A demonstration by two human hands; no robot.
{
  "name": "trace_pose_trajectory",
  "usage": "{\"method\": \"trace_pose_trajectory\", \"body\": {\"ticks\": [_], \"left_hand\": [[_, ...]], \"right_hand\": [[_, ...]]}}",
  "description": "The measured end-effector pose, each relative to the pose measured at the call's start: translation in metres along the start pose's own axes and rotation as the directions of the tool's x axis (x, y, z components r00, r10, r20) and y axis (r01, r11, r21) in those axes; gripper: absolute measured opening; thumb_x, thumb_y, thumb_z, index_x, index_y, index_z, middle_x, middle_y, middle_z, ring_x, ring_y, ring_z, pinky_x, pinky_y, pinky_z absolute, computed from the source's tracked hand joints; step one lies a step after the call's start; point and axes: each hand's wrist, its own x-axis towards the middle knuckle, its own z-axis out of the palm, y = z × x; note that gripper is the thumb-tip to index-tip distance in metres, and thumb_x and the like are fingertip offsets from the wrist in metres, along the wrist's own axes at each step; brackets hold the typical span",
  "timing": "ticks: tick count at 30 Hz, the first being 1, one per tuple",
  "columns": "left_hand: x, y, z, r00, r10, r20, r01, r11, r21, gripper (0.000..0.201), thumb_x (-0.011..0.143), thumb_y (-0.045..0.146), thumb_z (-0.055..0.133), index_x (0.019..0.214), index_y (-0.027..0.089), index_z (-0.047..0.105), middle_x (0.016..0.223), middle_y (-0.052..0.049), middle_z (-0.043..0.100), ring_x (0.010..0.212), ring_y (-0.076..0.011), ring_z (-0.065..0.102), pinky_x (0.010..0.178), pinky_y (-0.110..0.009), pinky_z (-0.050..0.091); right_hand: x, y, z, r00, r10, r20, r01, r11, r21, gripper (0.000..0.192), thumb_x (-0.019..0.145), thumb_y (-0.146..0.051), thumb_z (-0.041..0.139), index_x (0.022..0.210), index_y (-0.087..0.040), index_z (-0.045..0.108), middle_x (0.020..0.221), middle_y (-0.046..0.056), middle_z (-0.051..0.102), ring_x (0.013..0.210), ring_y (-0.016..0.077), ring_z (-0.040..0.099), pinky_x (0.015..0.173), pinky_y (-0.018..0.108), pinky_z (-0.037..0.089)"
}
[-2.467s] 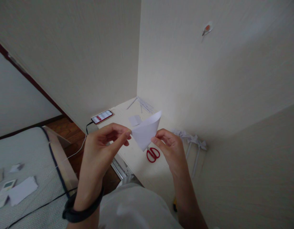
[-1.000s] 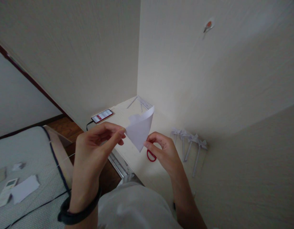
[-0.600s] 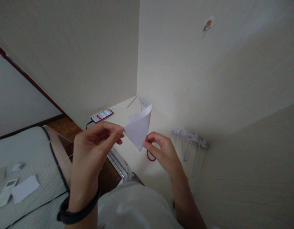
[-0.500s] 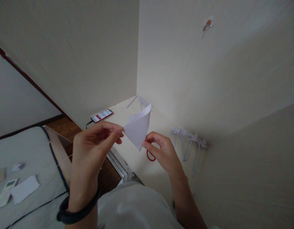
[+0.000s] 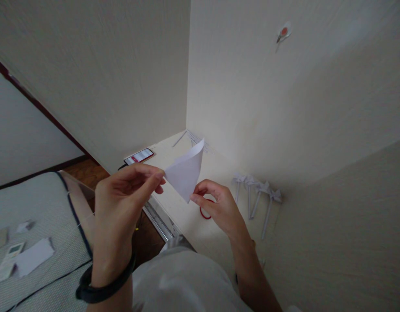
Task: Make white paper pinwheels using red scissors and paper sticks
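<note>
At the centre of the frame, the left hand [image 5: 125,195] pinches one corner of a folded white paper [image 5: 185,172] between thumb and fingers, and the right hand [image 5: 219,208] pinches its lower tip. The paper stands above the pale tabletop [image 5: 173,154]. Red scissors [image 5: 204,213] lie partly hidden behind the right hand. Right of centre, folded paper pieces [image 5: 258,190] lie in a row. A phone [image 5: 139,156] rests at the tabletop's left edge. At lower left, a remote [image 5: 6,262] and paper sheet [image 5: 32,255] lie on a bed [image 5: 40,203].
</note>
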Motion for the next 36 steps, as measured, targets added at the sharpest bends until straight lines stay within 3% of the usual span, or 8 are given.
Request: {"method": "trace_pose_trajectory", "body": {"ticks": [16,29,36], "left_hand": [[-0.0014,0.005,0.0002,0.999,-0.039,-0.029,0.04,0.998,0.04,0.007,0.074,0.021,0.077,0.068,0.022,0.073,0.06,0.005,0.063,0.055,-0.0081,0.056,0.053,-0.018,0.046],[-0.0025,0.0076,-0.0005,0.999,-0.029,-0.032,0.03,0.998,0.047,0.01,0.076,0.016,0.075,0.069,0.022,0.073,0.061,0.006,0.064,0.055,-0.0071,0.054,0.052,-0.017,0.043],[-0.0032,0.0085,0.0004,0.998,-0.028,-0.051,0.03,0.999,0.043,0.008,0.075,0.017,0.076,0.069,0.022,0.074,0.062,0.004,0.065,0.058,-0.0094,0.057,0.053,-0.019,0.045]], "right_hand": [[0.0004,-0.0004,0.003,0.998,0.055,0.033,-0.054,0.998,-0.022,0.012,0.076,-0.03,0.069,0.071,-0.02,0.064,0.072,0.0,0.067,0.073,0.0155,0.062,0.074,0.029,0.049],[-0.0027,0.0014,0.004,0.998,0.04,0.046,-0.039,0.998,-0.039,0.007,0.079,-0.024,0.065,0.073,-0.021,0.065,0.07,0.0,0.064,0.076,0.0161,0.063,0.068,0.028,0.049],[-0.0019,0.0019,0.0037,0.997,0.01,0.074,-0.005,0.998,-0.068,0.006,0.078,-0.024,0.066,0.073,-0.02,0.065,0.075,0.0,0.069,0.073,0.0146,0.062,0.074,0.029,0.049]]}}
